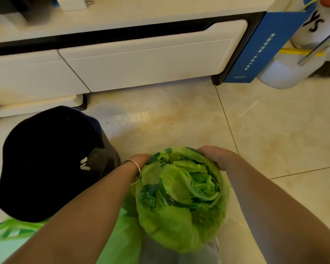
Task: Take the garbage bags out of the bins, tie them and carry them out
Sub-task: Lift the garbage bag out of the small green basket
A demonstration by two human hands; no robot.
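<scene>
A crumpled green garbage bag (181, 199) bulges out of a pale bin (208, 252) low in the middle of the view. My left hand (141, 159), with a silver bangle on its wrist, grips the bag's far left rim; its fingertips are hidden in the plastic. On the far right rim, my right hand (215, 156) curls its fingers over the edge. More light green plastic (120, 235) lies under my left forearm and spreads toward the lower left corner.
A black cap (46, 161) covers a dark rounded object at the left. A white low cabinet (141, 60) with drawers runs along the back. At the right stand a blue box (263, 48) and a white container (291, 71). Beige floor tiles (274, 130) stretch to the right.
</scene>
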